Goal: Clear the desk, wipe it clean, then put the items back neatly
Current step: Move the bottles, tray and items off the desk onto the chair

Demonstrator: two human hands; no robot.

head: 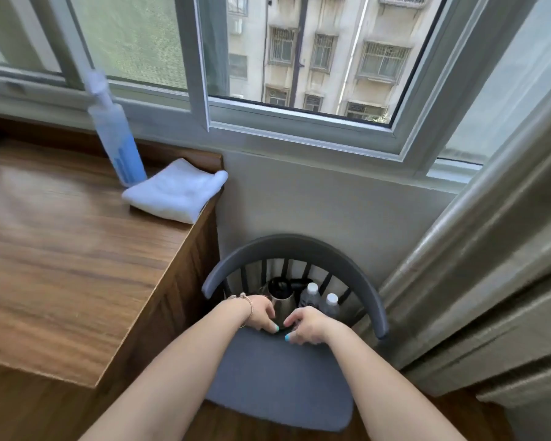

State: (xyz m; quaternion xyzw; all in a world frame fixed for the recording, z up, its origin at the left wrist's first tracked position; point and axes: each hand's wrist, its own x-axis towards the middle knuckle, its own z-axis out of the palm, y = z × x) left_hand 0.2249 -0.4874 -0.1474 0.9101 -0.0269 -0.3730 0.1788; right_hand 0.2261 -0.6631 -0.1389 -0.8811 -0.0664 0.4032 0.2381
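Two bare forearms are reaching down to the grey cushioned chair seat (277, 386). The left hand (261, 315) and right hand (307, 323) are curling their fingers around the base of a shiny steel kettle with a black lid and handle (280, 297), the grip pinching it from both sides. Just beyond the grip, two clear plastic bottles with white caps (320, 300) are standing. Up and left of the grip, a folded white cloth (175, 190) and a blue spray bottle (118, 144) are sitting on the brown wooden worktop (61, 265).

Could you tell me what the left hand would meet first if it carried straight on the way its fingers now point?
The left hand points right and slightly down, at the base of the shiny steel kettle on the grey chair seat. It would likely meet the kettle's base first; the fingertips may already touch it.
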